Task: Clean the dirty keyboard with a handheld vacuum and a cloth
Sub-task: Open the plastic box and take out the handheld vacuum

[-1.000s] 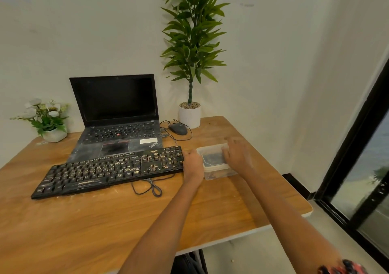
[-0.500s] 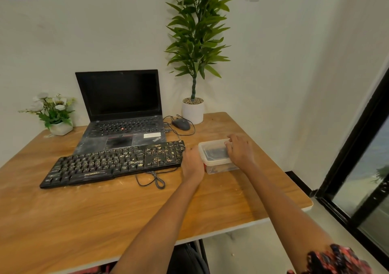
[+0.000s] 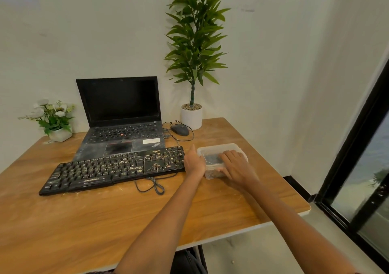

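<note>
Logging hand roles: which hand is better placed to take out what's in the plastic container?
Right hand: it lies over the open container, above the dark item inside. The left hand only steadies the container's near-left side.

Office or home-office desk setting. A wooden-topped desk (image 3: 105, 227) stands in a corner of plain white walls, carrying an open black laptop (image 3: 121, 115), a black full-size external keyboard (image 3: 113, 169), a dark wired mouse (image 3: 180, 130), and two potted plants in white pots (image 3: 191, 116) (image 3: 61, 134). A black-framed glass door (image 3: 362, 153) adjoins at right.
</note>
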